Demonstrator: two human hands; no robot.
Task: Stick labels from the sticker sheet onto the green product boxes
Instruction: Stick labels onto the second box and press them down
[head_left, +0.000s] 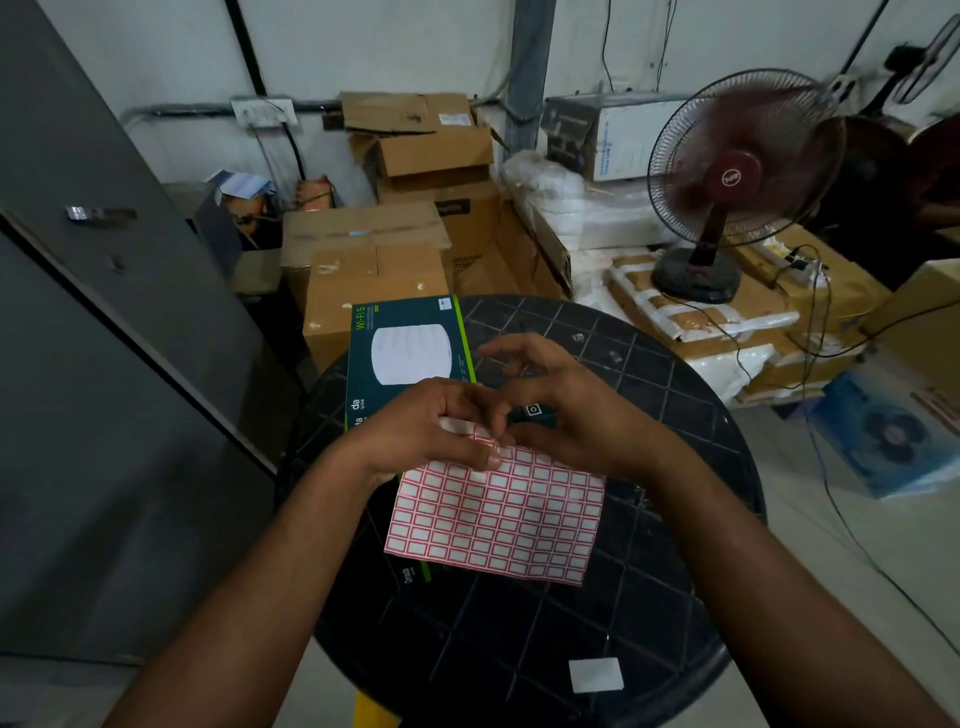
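A sticker sheet (498, 519) of small white labels with red borders lies over the near part of a dark green Wi-Fi product box (410, 343) on a round black table (649, 415). My left hand (441, 428) holds the sheet's far left corner, thumb pressed on it. My right hand (566, 405) meets it at the sheet's top edge, fingertips pinching at a label there. Whether a label is lifted is hidden by the fingers. A second green box edge (421, 571) shows beneath the sheet.
A small white square (595, 674) lies on the table's near edge. Cardboard boxes (374, 270) are stacked behind the table. A spinning maroon fan (727, 182) stands at the right with cables trailing. A grey cabinet (104, 364) is on the left.
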